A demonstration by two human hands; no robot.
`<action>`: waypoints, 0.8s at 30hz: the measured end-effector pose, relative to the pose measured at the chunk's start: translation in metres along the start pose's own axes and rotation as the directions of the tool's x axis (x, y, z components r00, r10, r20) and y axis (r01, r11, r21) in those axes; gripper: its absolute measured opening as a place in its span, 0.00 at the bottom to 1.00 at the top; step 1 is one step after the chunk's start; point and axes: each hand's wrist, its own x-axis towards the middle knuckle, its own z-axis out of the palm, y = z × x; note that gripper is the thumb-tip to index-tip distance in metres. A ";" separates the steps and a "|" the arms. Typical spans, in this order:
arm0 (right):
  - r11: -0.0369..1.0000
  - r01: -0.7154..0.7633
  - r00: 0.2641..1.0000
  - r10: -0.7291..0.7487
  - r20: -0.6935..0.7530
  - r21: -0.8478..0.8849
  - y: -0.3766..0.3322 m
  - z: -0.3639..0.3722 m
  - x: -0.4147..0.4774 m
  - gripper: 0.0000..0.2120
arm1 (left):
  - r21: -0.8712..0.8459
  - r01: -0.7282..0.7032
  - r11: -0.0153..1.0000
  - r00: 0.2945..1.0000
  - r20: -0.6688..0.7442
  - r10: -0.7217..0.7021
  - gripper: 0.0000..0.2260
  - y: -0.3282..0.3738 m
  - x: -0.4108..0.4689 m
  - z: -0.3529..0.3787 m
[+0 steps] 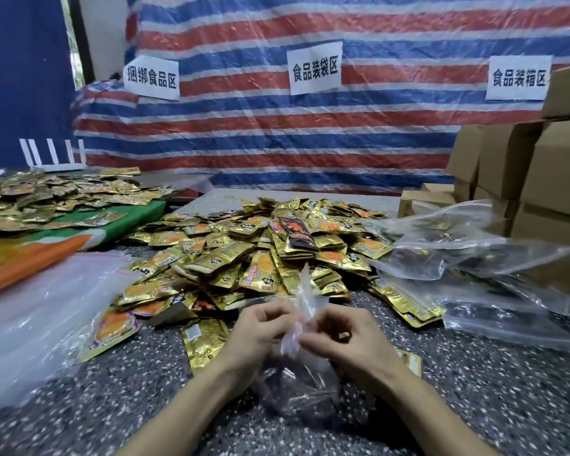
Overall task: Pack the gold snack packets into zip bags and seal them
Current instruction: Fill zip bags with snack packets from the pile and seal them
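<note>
The left hand (260, 327) and the right hand (339, 334) each have the grip clamped on the top of a clear zip bag (297, 386), near on the speckled surface (474, 390). The gold packets (260, 245) lie piled just behind it.

On the striped tarp (277, 133), the left sign (151, 77), far ahead-left of my left grip (260, 330), is reading 捆绑食品区. The middle sign (315, 68), straight ahead of both grips, is reading 食品装袋区. The right sign (519, 78), far ahead-right of my right grip (343, 337), is reading 食品装箱区. The gold packets (244, 258) just ahead are showing print too blurred to read.
</note>
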 end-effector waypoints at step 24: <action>0.741 0.456 0.888 -0.347 0.300 -0.493 -0.052 -0.040 0.021 0.11 | -0.201 -0.155 0.967 0.946 -0.314 0.086 0.13 0.031 0.018 -0.014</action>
